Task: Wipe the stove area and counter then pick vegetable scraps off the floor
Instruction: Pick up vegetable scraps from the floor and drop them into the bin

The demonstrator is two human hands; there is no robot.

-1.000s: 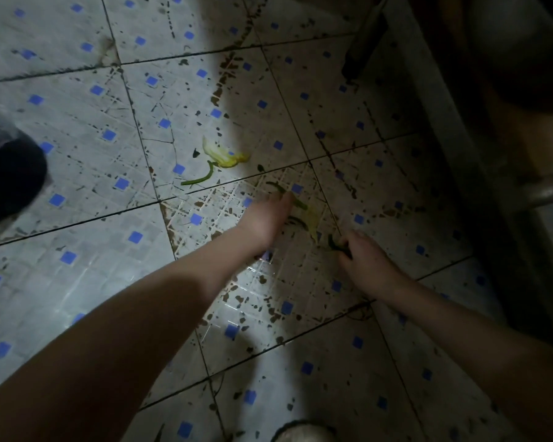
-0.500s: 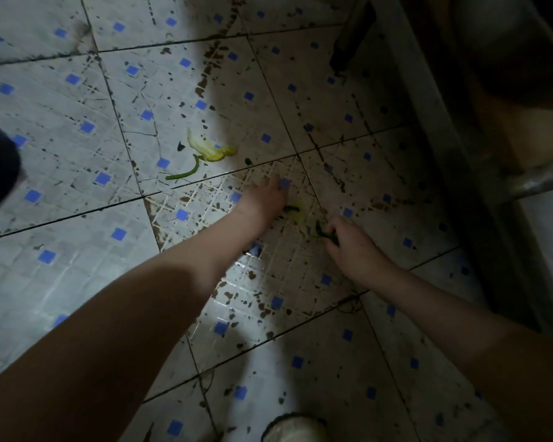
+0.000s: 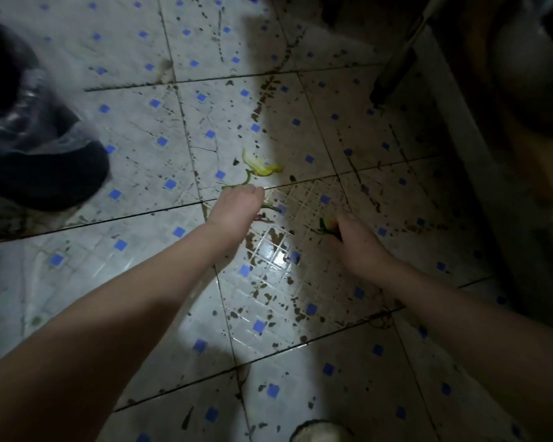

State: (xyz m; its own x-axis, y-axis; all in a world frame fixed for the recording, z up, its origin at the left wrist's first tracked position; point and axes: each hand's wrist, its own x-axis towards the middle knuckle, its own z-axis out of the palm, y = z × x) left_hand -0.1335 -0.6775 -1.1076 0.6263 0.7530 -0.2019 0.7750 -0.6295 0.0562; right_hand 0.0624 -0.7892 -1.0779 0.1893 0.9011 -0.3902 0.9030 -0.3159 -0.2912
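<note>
Both my arms reach down to a dirty tiled floor (image 3: 300,282). My left hand (image 3: 237,208) has its fingers curled down, with green scrap strips (image 3: 270,206) sticking out from under it. Just beyond its fingertips lie a curved green strip (image 3: 241,183) and a yellow peel (image 3: 262,165). My right hand (image 3: 356,240) is curled round green and yellow scraps (image 3: 325,225) just above the floor.
A dark bag with clear plastic (image 3: 29,138) sits at the left. A cabinet or stand edge (image 3: 466,148) with a dark leg (image 3: 393,71) runs along the right. A pale shoe tip (image 3: 320,432) shows at the bottom.
My left hand has moved left and away, from the scraps in the middle toward the green strip and yellow peel. My right hand still holds its scraps. The view has shifted.
</note>
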